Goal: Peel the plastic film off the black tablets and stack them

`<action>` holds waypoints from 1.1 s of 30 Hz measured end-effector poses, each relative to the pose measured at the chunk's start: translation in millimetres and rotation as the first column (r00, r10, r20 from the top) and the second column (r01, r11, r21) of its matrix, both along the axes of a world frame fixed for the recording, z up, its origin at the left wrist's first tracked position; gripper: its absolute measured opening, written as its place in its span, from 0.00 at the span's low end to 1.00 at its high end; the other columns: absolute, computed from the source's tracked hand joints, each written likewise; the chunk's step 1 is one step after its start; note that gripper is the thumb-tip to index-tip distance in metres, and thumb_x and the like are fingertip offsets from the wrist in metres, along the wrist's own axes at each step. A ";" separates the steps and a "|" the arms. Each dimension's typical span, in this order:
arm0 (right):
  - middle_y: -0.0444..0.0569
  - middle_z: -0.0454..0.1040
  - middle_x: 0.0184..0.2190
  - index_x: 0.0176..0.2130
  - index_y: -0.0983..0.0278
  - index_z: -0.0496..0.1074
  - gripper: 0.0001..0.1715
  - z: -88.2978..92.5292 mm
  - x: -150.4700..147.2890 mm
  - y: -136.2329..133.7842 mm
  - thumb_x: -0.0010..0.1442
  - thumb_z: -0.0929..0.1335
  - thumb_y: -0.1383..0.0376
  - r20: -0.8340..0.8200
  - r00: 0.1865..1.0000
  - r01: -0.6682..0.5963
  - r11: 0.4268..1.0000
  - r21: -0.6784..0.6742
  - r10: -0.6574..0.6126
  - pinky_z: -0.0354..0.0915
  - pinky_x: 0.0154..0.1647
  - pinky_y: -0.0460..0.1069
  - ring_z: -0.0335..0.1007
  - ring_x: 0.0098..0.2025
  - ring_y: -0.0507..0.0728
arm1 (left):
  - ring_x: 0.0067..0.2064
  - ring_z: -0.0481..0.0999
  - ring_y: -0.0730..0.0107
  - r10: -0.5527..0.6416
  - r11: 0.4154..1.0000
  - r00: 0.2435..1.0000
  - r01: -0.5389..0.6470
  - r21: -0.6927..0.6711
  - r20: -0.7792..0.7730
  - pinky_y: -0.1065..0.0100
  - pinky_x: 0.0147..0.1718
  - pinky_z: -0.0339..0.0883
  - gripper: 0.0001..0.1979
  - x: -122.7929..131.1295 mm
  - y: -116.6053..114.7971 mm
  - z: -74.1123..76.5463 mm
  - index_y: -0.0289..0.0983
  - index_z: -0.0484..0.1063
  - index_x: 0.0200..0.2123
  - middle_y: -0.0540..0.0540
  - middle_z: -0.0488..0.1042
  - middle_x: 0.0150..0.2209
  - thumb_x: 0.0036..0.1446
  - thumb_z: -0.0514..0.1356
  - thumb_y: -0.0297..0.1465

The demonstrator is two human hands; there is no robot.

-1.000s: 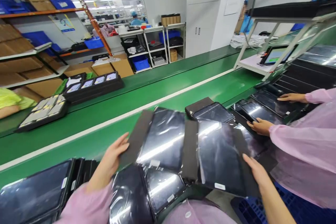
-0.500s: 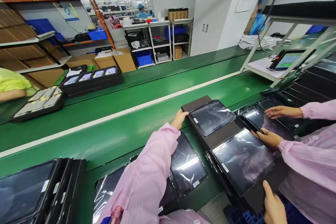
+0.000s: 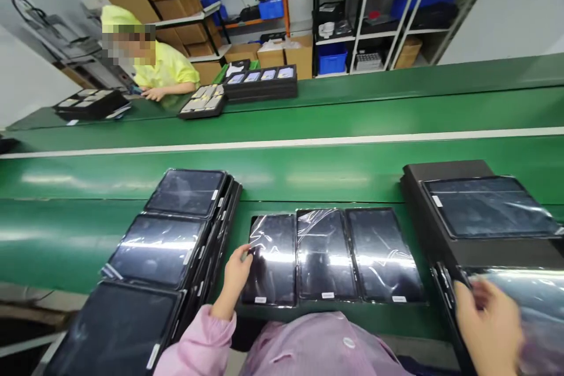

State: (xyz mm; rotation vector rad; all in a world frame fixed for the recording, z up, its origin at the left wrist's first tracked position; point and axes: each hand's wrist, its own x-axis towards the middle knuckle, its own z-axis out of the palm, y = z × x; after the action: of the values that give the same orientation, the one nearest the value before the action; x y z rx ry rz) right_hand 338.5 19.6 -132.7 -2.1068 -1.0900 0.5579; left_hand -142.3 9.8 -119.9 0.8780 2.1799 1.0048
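Observation:
Three film-covered tablets lie side by side on the green bench in front of me. My left hand is at the left edge of the leftmost tablet, its thumb and forefinger closed on that edge. Beside it lie the middle tablet and the right tablet. My right hand, blurred, is at the near left corner of a film-covered tablet on the dark stack at the right; its curled fingers are smeared. Another tablet lies farther back on the dark tray.
At the left, stacked dark trays carry several tablets. A green conveyor with a white line runs across behind. Across it, a person in yellow works near trays of parts. Shelves stand at the back.
My view has swung left. My left hand has left the dark tray at the right and come to the leftmost tablet. The co-worker's hands at the right are out of view.

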 end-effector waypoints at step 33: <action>0.49 0.75 0.42 0.43 0.61 0.70 0.17 38.2 -247.5 -21.8 0.67 0.56 0.61 -0.581 0.000 -0.892 0.263 0.368 0.814 0.66 0.47 0.50 0.71 0.45 0.53 | 0.61 0.57 0.48 -0.228 0.972 0.915 0.234 0.023 0.332 0.58 0.59 0.51 0.14 -18.1 -69.0 -80.4 0.37 0.71 0.17 0.39 0.62 0.57 0.41 0.60 0.41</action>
State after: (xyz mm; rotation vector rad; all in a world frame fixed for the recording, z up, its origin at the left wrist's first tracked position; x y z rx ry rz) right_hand 91.0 -2.2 -94.5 -0.7120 -1.7906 1.8760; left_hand -160.5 -59.2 -200.3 0.8639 1.7534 0.9394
